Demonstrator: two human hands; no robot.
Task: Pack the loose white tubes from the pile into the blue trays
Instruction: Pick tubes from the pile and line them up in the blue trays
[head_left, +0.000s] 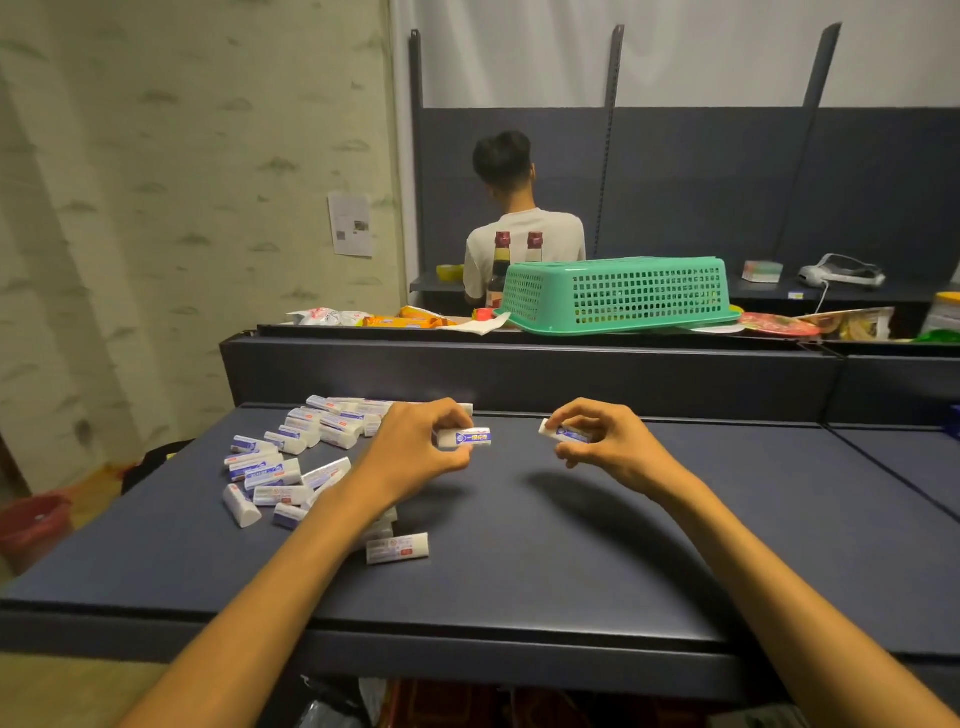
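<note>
- Both forearms reach in from the lower edge of the view over the dark blue table (519, 571).
- Left hand (421, 447): fingers curled around one white tube (464, 437), which lies level with its blue label facing the camera, held just above the table.
- Right hand (597, 434): thumb and fingertips pinch a second white tube (563, 432), tilted slightly, its white end pointing left. The two held tubes are apart, with bare table between them.
- Pile of loose white tubes (291, 457): spread over the left part of the table, partly under the left forearm. Tubes lie at mixed angles, some touching or overlapping.
- One single tube (397, 548) lies just beside the left forearm, nearest the camera.
- Raised dark ledge beyond the table carries an upturned green basket (618, 293), snack packets (410, 318) and two dark bottles (501, 270).
- Another person (519, 228) in a white shirt stands behind the ledge, back turned.
- Red bucket (34, 525) stands on the floor at left.
</note>
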